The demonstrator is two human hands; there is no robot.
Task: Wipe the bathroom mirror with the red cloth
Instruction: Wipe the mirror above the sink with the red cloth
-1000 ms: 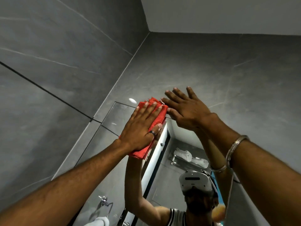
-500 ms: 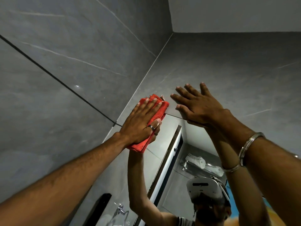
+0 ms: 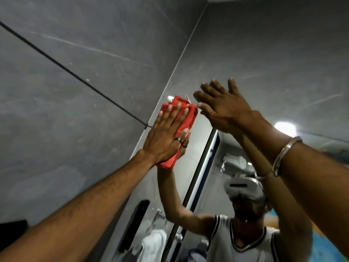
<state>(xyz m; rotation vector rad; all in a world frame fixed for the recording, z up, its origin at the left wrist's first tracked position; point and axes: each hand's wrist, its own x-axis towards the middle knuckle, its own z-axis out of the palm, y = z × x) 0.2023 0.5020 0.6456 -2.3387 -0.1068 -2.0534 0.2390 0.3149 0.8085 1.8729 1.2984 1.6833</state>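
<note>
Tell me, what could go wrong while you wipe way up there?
The bare right hand seems to rest flat on the mirror, so it may leave smudges. The left hand presses the red cloth at the mirror's top corner; the cloth could slide off onto the wall.

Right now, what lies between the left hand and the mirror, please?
The folded red cloth, pressed flat by the left hand against the mirror, in the head view.

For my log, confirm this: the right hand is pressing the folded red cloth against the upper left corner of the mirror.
Wrong hand. The head view shows the left hand pressing the folded red cloth against the upper left corner of the mirror; the right hand is bare, fingers straight.
</note>
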